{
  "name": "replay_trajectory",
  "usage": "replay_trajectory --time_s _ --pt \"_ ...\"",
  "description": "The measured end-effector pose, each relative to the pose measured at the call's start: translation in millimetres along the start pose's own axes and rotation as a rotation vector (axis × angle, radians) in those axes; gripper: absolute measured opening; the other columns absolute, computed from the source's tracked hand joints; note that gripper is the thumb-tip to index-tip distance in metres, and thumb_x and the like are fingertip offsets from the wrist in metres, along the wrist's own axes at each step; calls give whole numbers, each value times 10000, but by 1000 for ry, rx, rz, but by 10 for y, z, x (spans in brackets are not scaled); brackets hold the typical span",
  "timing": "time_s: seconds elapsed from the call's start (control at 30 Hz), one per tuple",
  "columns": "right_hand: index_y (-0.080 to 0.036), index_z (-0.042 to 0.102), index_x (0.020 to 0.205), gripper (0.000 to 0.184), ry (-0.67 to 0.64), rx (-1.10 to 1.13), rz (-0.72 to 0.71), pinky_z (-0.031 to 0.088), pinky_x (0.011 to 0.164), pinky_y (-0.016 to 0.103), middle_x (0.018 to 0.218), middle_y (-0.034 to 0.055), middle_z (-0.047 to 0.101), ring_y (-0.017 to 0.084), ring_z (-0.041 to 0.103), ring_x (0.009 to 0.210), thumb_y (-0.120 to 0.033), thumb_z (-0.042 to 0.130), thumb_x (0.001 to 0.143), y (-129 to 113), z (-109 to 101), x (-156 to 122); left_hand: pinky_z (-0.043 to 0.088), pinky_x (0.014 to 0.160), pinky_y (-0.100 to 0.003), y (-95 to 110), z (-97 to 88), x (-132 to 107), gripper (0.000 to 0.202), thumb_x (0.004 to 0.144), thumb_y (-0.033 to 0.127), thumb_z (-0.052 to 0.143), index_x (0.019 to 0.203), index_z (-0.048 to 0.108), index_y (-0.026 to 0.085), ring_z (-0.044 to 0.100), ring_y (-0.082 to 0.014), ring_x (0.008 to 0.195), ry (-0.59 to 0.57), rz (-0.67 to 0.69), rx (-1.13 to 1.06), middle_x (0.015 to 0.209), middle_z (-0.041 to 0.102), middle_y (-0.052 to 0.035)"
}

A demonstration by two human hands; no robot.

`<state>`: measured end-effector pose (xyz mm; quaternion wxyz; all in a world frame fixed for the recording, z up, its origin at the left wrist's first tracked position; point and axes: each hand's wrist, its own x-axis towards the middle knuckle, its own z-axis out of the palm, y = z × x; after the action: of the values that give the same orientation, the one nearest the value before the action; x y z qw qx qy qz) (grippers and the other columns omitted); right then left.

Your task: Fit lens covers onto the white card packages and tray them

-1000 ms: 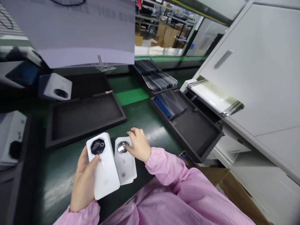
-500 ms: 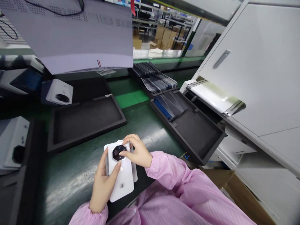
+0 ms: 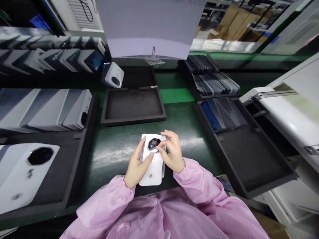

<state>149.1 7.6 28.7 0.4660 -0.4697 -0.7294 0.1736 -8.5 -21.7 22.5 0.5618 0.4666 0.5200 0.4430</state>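
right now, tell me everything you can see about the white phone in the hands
The white phone is a glossy slab with rounded corners, back side up, held over the green bench. Near its top sits a dark, roughly octagonal camera bump with a shiny middle, and a small logo marks the lower back. The left hand grips its left edge from below, while the right hand pinches at the camera bump. Another white layer shows just behind it.

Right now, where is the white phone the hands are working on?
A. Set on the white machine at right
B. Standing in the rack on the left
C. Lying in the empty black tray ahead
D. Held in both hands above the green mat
D: the left hand and the right hand both hold the white phone over the green mat, short of the black tray.
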Motion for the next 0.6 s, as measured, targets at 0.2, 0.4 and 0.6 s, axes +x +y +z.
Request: replay_trajectory --time_s 0.2,0.4,0.6 --pt "-253 620 864 183 -60 6 -373 450 990 511 813 -2 723 218 685 972 -85 559 828 16 53 -54 398 1063 -393 13 -25 32 592 826 317 626 1373 405 276 472 -248 1286 67 24 -92 1416 482 -66" --pt "-221 580 1068 315 -93 184 -470 610 804 366 923 59 744 188 713 918 -39 573 812 13 66 -51 362 1090 -389 10 -64 55 606 828 293 622 1385 386 262 465 -241 1292 88 65 -83 1421 478 -71" --pt "-251 555 1148 409 -147 245 -435 613 812 333 991 40 741 178 704 959 -36 585 802 25 59 -69 376 1077 -382 19 -71 53 597 826 291 624 1378 398 265 456 -248 1298 92 91 -81 1431 467 -70"
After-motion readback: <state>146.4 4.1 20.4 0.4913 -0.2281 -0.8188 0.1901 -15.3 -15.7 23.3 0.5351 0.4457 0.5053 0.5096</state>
